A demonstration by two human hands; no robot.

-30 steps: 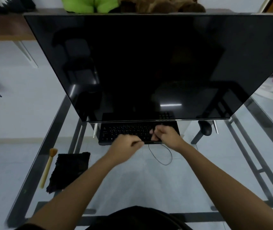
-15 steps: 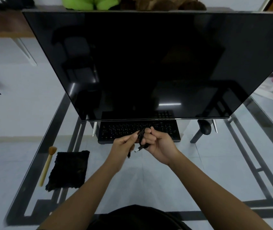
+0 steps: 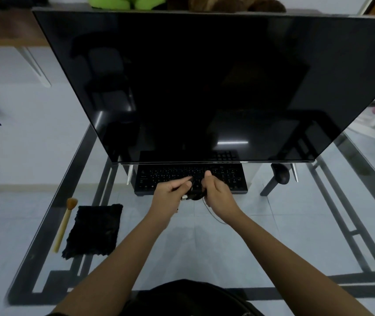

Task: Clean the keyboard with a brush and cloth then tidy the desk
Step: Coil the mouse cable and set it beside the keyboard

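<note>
Seemingly you are tidying now: your left hand (image 3: 170, 192) and right hand (image 3: 219, 195) both pinch the coiled thin black cable (image 3: 195, 195) just in front of the black keyboard (image 3: 159, 177), while the wooden-handled brush (image 3: 64, 224) and black fuzzy cloth (image 3: 94, 231) lie apart on the glass desk (image 3: 33, 258), at its left.

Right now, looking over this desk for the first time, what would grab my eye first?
The big dark monitor fills the upper middle of the view, standing on a glass desk. Just below it, by the black keyboard, the left hand and right hand both hold a bunched black cable. At the left, a wooden-handled brush lies beside a black cloth.
</note>
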